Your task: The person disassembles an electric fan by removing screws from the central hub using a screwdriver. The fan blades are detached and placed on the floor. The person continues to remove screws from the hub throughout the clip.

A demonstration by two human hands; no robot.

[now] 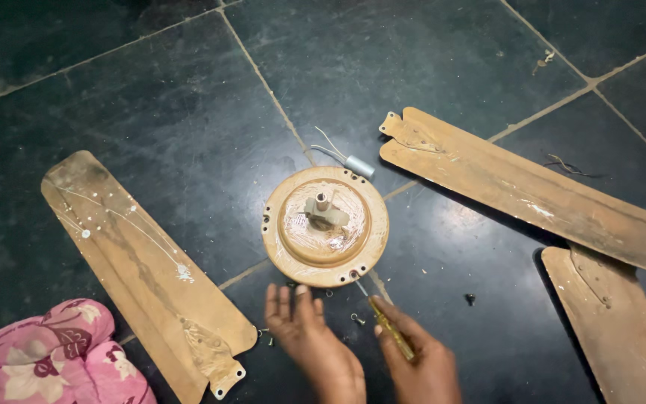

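While the right hand [413, 357] grips a screwdriver [386, 323], its tip seemingly meets the motor rim [285, 263].

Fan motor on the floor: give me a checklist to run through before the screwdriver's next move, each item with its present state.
1. Screwdriver gripped in right hand: ok.
2. Tip against the motor rim's near edge: ok; seated in a screw: cannot tell.
3. Left hand steadying the motor: not ok; it rests on the floor just short of the rim.
4. All three blades detached and clear of the motor: ok.
5. Loose screws gathered: not ok; scattered by the hands.
6. Capacitor wires clear of the tool: ok.
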